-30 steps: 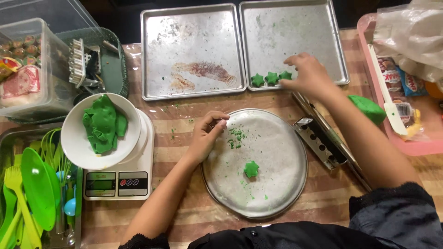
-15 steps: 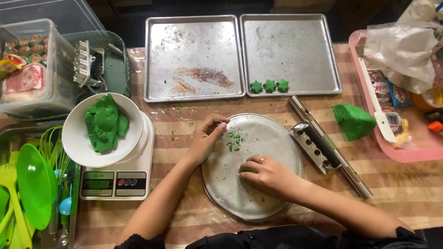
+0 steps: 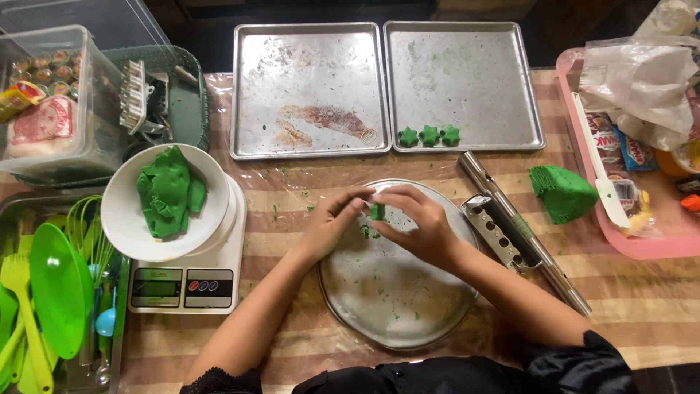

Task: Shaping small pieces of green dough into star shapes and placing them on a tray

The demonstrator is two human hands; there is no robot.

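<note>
Both hands meet over the round metal plate (image 3: pixel 394 306) on the tabletop (image 3: pixel 642 292). The left hand (image 3: pixel 332 222) and right hand (image 3: pixel 419 222) pinch a small green dough piece (image 3: pixel 376 211) between their fingertips. Three green dough stars (image 3: pixel 429 136) lie at 12 o'clock, well apart, on the right baking tray (image 3: pixel 467 66).

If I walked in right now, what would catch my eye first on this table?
Probably the two hands, left hand and right hand, meeting over the round metal plate and pinching a small green dough piece between the fingertips. Next, the white bowl heaped with bright green dough on the kitchen scale at left, and three green star-shaped pieces in a row on the right-hand metal baking tray.
</note>
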